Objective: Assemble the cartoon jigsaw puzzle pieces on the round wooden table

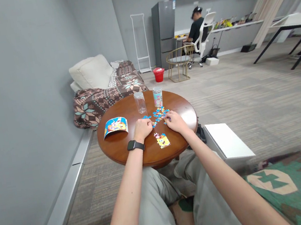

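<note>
On the round wooden table (133, 145) lies a loose pile of jigsaw puzzle pieces (159, 113), mostly blue, yellow and orange. My left hand (143, 128), with a black watch on its wrist, rests at the pile's near left with fingers curled; whatever is in them is hidden. At the right edge of the pile is my right hand (176, 122), its fingers bent together down at some pieces, too small to tell what they grip. Nearer to me lies a joined part of the puzzle (163, 140) with a yellow cartoon face. A curved picture sheet (115, 126) stands at the left.
Behind the pile stand a clear lidded jar (140, 102) and a printed jar (158, 97). A white box (227, 140) is on the floor at the right. Farther off are a patterned couch (122, 80), a red bucket (158, 74) and a seated person (196, 27).
</note>
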`<move>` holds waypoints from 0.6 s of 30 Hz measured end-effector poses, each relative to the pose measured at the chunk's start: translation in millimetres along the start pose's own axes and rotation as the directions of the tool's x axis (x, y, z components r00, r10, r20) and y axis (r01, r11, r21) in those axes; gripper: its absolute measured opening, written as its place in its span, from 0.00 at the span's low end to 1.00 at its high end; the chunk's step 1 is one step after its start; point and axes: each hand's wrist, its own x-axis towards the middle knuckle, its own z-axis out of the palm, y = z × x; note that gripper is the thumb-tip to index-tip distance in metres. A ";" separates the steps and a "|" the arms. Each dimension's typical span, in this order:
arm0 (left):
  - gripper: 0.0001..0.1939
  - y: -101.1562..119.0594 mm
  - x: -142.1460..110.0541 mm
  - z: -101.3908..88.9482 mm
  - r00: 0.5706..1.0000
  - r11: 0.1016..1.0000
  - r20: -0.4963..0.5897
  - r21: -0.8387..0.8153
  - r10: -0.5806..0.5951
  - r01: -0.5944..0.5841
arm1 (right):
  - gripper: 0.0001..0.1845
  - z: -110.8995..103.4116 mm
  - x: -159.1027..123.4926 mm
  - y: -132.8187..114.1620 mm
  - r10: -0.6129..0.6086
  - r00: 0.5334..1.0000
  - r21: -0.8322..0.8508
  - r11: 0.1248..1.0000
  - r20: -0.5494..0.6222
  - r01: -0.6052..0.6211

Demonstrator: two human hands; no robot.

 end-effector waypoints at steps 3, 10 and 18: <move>0.18 -0.9 0.2 0.5 0.999 0.999 -0.020 -0.023 -0.045 0.044 | 0.11 -0.6 -0.3 -0.9 -0.003 1.000 -0.009 1.000 0.001 0.003; 0.18 0.0 0.6 1.2 1.000 0.999 0.013 -0.042 -0.016 0.017 | 0.08 -2.0 -1.5 -4.2 -0.061 0.998 -0.010 0.998 -0.031 0.061; 0.17 -2.6 2.0 6.3 0.996 0.997 0.059 -0.044 0.061 -0.058 | 0.05 -4.3 -2.8 -8.8 -0.111 0.994 -0.019 0.994 0.008 0.111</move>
